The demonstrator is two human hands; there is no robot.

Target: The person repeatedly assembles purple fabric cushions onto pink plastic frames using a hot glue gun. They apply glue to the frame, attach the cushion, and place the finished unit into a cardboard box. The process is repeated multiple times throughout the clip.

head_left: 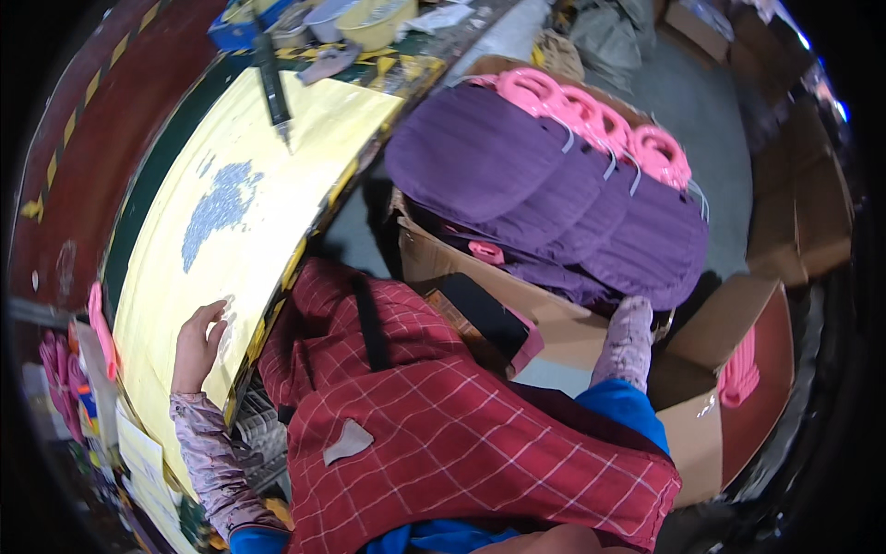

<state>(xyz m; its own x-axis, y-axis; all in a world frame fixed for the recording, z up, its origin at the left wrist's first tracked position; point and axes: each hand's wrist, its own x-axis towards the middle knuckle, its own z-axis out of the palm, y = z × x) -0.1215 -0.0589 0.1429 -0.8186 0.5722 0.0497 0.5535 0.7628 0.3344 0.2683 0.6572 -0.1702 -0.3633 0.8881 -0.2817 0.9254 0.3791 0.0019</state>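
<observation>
My left hand (197, 345) rests over the yellow work surface (161, 342). Its fingers curve loosely, with a gap to the thumb and nothing seen between them. Farther up that surface lies a spread of small grey pieces (220, 205), too fine to name. To my right, an open cardboard box (554, 325) holds several purple fabric pads (489, 157) with pink rings (532, 90) and pale cords along the far side. My right sleeve (629, 346) reaches to the near right end of the pads. The right hand itself is hidden there.
A black pen-shaped power driver (270, 83) hangs over the far part of the work surface. Tubs (377, 23) of small parts stand behind it. Another open carton (697, 443) with a pink item (740, 371) sits at the right. Closed cartons (801, 208) stand beyond.
</observation>
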